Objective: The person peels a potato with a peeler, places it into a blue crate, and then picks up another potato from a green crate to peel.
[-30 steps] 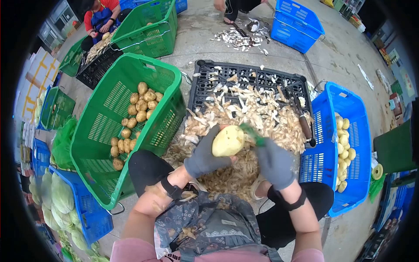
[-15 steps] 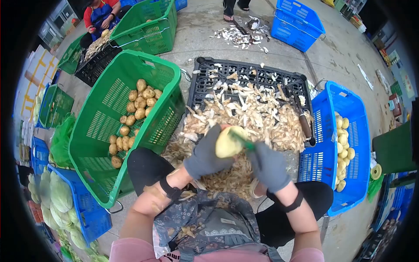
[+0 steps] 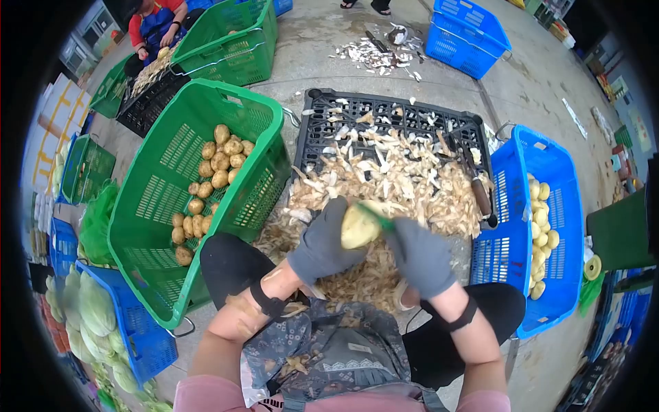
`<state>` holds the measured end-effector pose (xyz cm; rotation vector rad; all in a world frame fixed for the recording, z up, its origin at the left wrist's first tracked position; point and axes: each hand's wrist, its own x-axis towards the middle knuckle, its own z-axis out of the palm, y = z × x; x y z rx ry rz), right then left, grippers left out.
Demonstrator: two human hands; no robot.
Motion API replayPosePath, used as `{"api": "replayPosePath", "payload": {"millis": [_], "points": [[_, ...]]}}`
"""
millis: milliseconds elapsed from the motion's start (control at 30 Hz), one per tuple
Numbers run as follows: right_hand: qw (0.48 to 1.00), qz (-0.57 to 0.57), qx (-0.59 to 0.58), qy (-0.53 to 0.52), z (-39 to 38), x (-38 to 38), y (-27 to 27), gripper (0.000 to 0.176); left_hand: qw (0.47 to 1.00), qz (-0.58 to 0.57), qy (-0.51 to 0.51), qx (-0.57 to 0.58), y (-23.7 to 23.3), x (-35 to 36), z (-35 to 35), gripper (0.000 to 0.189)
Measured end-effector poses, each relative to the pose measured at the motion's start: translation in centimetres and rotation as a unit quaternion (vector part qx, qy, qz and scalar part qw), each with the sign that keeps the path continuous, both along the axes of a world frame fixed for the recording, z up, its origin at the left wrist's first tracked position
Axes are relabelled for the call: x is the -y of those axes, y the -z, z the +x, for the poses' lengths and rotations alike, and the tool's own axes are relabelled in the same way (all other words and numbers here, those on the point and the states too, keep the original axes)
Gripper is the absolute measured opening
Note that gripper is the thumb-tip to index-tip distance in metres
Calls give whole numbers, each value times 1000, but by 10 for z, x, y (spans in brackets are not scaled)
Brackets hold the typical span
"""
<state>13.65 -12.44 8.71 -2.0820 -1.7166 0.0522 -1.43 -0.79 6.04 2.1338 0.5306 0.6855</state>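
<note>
At the near edge of the black crate (image 3: pixel 315 93), the right hand (image 3: pixel 422 259) is now closer to the left hand (image 3: pixel 325 239) than a second ago, and the green peeler (image 3: pixel 382 220), then just off the potato (image 3: pixel 358 229), overlaps its upper right side. The potato shows less of its pale face. Past the crate's far edge, another person's feet (image 3: pixel 381 8) are farther off, and the hand and dark trousers seen earlier are out of view.

The head camera looks forward and down at nearby hands (image 3: pixel 325 242).
</note>
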Motion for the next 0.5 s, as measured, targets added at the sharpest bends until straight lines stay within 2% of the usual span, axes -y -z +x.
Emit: {"api": "replayPosePath", "payload": {"millis": [33,100,167,233,300,367,433,500], "points": [[1000,-1,-3,4,9,-1,3,18,999,-28,9,-17,0,1,-1,69],[996,-9,-27,86,24,-7,0,19,998,-47,24,-30,-2,-4,0,70],[997,26,-34,68,7,2,-10,19,990,-138,27,-5,2,-4,1,73],[993,23,-102,-61,-9,7,-10,18,989,-145,38,8,-2,-4,0,74],[997,-6,-74,-38,5,5,1,19,986,-154,55,16,-5,0,-3,75],[991,-13,-90,96,30,-2,5,20,961,-273,30,44,-10,0,-5,72],[990,32,-116,79,27,3,-5,21,963,-261,32,65,-14,-3,-4,74],[973,23,-231,-10,14,10,-16,20,923,-379,54,29,-18,-5,-6,74]]}}
